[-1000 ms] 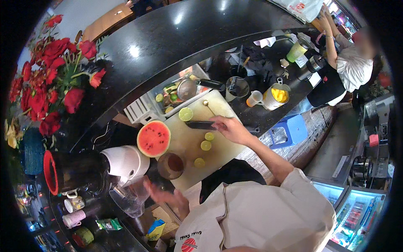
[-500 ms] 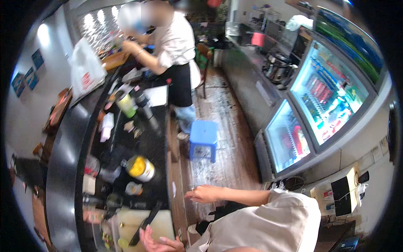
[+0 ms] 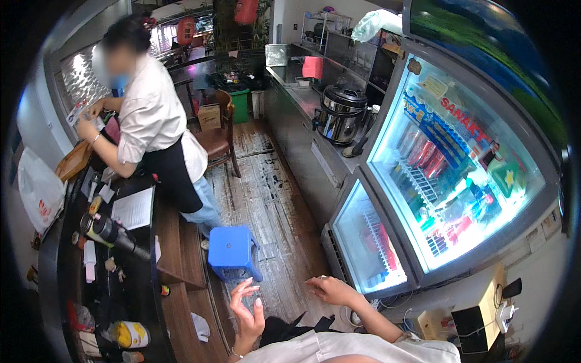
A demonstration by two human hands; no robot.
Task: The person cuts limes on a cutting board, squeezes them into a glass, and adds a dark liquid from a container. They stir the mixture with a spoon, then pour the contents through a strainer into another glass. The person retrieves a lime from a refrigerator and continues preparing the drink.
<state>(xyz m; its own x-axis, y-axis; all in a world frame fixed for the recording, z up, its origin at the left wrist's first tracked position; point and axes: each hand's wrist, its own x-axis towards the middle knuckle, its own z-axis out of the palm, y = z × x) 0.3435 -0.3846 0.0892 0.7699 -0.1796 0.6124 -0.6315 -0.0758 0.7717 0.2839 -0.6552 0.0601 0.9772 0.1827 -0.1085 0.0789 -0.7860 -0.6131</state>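
Note:
My left hand (image 3: 247,311) is raised in front of me, fingers apart and slightly bent, with nothing in it. To its right, my right hand (image 3: 333,290) hangs in the air with the fingers loosely extended, a ring on one of them. It holds nothing that I can see. Both hands are apart from any surface. Just beyond them a blue plastic stool (image 3: 232,249) stands on the worn wooden floor (image 3: 275,212). Nearest on the left, a white tub with yellow contents (image 3: 130,334) sits on the black counter (image 3: 124,299).
A co-worker (image 3: 154,115) in a white shirt and black apron stands at the counter's far end. On the right are a lit glass-door drinks fridge (image 3: 460,175) and a steel urn (image 3: 342,115). A wooden chair (image 3: 224,127) stands behind the co-worker. Open shelves (image 3: 181,302) run under the counter.
My view has turned right, toward the fridge. My left hand has lifted away from the cutting board and knife, which are now out of view. The co-worker stays at the counter.

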